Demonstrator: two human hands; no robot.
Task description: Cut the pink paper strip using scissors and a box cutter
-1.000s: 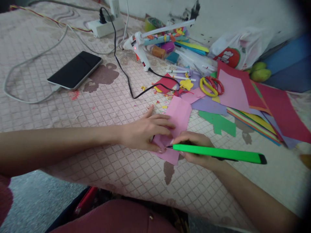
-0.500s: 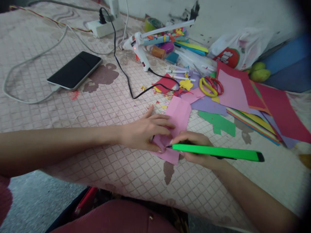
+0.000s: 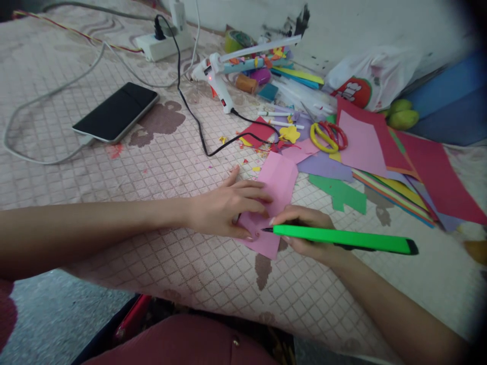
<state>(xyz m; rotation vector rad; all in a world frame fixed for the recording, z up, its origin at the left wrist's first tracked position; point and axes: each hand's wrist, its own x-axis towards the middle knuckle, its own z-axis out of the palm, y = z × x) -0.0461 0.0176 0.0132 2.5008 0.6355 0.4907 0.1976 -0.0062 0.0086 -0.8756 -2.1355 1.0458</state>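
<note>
My left hand [image 3: 232, 205] lies on a strip of pink paper [image 3: 279, 175], fingers spread and pressing it against the patterned cloth. Something small and dark shows beneath its palm; I cannot make out what. My right hand [image 3: 310, 228] grips a bright green pen [image 3: 342, 238] with a black end, held nearly level. The pen's dark tip points left over the lower part of the strip, close to my left thumb. A small curled mark shows on the paper by the tip. Whether the tip touches the paper I cannot tell.
Beyond the strip lie scissors [image 3: 329, 137], a green paper scrap [image 3: 338, 192] and stacked coloured sheets [image 3: 395, 197]. A white glue gun [image 3: 218, 83] with a black cord stands further back. On the left, a phone [image 3: 116, 111] is plugged into a cable. A plastic bag [image 3: 375, 76] sits by the wall.
The green pen and my right hand have shifted slightly right, so the tip is a little farther from my left thumb. My left hand stays in place on the pink paper.
</note>
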